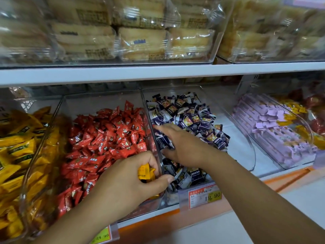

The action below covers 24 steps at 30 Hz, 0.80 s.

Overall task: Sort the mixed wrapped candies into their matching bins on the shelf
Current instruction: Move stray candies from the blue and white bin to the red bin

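Lower shelf, left to right. A clear bin (37,150) at far left holds yellow wrapped candies (15,143). The next bin (98,101) is heaped with red wrapped candies (109,136). At its front right corner the left hand (130,184) has fingers and thumb curled round a small clutch of stray yellow candies (146,174), held just above the red heap and against the wall shared with the third bin (172,88). That bin holds purple-and-white candies (190,111). The right hand (182,145) lies palm down on them near the same wall, fingers extended and slightly spread, with nothing seen gripped. A red price label (204,196) hangs below. Farther right are lilac packets (267,124). Above are wrapped pastries (140,41).
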Each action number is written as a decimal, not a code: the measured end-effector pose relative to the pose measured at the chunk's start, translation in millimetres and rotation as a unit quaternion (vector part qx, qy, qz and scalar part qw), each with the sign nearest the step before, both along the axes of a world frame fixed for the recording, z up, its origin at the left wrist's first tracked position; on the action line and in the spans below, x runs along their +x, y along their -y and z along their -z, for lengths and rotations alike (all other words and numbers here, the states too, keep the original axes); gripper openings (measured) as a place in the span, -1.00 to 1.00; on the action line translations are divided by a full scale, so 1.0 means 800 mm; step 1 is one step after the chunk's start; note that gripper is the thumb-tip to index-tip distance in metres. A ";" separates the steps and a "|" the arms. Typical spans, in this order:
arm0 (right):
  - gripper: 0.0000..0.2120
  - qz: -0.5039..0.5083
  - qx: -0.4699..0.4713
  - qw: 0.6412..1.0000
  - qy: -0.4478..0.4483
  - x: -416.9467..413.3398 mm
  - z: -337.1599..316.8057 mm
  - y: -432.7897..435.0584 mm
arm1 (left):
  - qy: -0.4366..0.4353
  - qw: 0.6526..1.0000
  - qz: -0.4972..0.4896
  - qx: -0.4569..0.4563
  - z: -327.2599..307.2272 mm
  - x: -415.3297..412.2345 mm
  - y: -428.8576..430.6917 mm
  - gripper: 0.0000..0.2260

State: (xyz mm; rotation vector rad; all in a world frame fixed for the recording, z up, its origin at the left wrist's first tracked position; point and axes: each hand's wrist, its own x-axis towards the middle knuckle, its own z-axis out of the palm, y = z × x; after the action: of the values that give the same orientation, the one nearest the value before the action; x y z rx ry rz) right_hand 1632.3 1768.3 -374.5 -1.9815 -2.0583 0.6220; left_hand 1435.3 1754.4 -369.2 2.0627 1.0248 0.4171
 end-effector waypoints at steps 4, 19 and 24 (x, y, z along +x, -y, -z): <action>-0.21 0.002 -0.062 0.998 -0.019 0.011 -0.005 -0.022 | -0.004 1.000 -0.004 -0.006 0.000 -0.001 0.000 -0.51; -0.56 0.014 -0.089 0.996 -0.003 0.003 -0.011 -0.035 | 0.006 1.000 0.000 0.015 0.002 -0.003 0.001 -0.67; -0.72 0.038 -0.047 0.993 -0.097 0.008 -0.013 -0.004 | 0.008 1.000 -0.002 0.011 0.002 -0.002 0.000 -0.65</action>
State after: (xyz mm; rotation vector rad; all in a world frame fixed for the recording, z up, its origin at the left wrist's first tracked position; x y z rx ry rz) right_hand 1639.1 1771.7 -364.1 -1.9537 -1.8626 0.8720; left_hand 1434.0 1754.5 -371.0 2.0746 1.0188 0.4482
